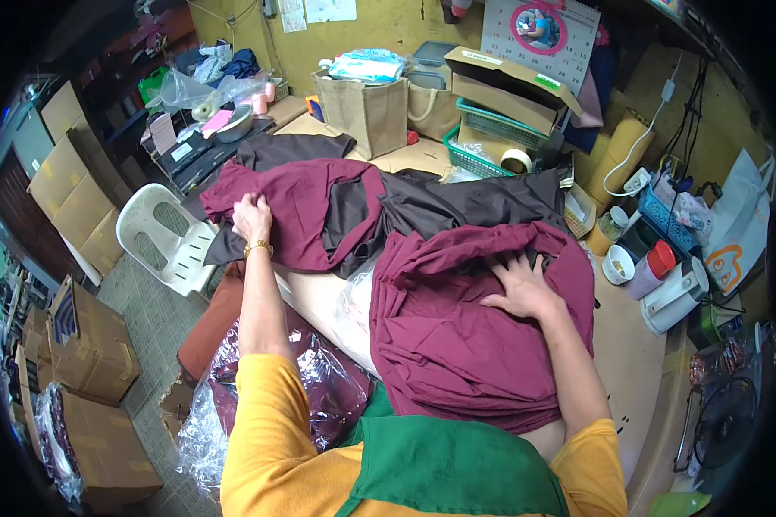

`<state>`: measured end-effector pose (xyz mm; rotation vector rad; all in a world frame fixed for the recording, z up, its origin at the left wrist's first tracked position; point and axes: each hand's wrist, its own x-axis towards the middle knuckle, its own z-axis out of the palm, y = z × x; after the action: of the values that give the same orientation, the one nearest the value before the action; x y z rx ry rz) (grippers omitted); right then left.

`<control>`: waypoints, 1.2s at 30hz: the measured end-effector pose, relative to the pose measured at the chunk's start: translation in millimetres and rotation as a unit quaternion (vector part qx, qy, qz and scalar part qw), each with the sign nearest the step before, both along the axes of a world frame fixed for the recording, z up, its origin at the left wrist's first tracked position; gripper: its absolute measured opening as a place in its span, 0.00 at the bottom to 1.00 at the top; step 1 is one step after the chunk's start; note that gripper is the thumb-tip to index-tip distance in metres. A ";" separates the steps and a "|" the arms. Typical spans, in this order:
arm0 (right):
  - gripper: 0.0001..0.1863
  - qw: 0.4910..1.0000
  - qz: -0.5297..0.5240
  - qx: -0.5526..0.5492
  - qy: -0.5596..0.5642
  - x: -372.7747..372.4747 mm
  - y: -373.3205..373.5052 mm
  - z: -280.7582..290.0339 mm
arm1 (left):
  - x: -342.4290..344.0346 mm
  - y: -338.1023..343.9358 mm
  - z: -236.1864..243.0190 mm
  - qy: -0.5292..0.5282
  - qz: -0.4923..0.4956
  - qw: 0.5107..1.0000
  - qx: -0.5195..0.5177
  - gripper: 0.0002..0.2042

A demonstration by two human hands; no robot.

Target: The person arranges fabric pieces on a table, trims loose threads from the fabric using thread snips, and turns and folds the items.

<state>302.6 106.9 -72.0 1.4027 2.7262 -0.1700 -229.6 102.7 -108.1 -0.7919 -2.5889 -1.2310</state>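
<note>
Head view. Left hand (252, 216) grips the edge of a maroon cloth (306, 211) spread over dark cloth (474, 202) on the tabletop (629, 353). Right hand (521, 289) lies flat, fingers spread, on a stack of folded maroon cloth (457, 345). A white plastic chair (165, 237) stands left; cardboard boxes (90, 345) sit on the floor.

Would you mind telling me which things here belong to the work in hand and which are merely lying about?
In hand:
- left hand gripping maroon cloth
- right hand flat on maroon stack
- dark cloth

Lying about:
- jute bag
- white plastic chair
- tape roll
- teal basket
- cardboard boxes
</note>
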 end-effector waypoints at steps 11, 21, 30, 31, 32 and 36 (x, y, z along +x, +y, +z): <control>0.32 0.629 0.037 -0.191 0.753 7.5 -1.4 115.7 | 315.1 -76.2 139.4 0.426 -0.719 0.531 0.139 0.07; 0.25 0.614 -0.116 0.026 0.781 114.1 -54.4 60.3 | 305.5 -145.5 100.3 0.282 -0.749 0.595 -0.077 0.29; 0.21 0.993 0.021 -0.040 0.104 63.4 5.5 79.5 | 262.2 -154.2 144.4 0.296 -0.671 0.622 -0.274 0.23; 0.12 0.986 0.050 -0.117 0.110 71.1 39.0 68.4 | 242.4 -136.3 143.5 0.321 -0.626 0.681 -0.202 0.18; 0.08 0.969 0.033 -0.005 0.246 65.7 57.2 68.0 | 209.6 -105.4 136.5 0.371 -0.559 0.728 -0.141 0.13; 0.03 0.760 -0.008 0.242 0.604 51.3 67.7 165.8 | 211.6 -85.9 213.5 0.344 -0.428 0.806 0.221 0.10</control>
<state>353.9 174.7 93.7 1.8777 4.0219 -0.5901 -18.0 16.7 105.4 -1.9301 -1.2697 -1.2786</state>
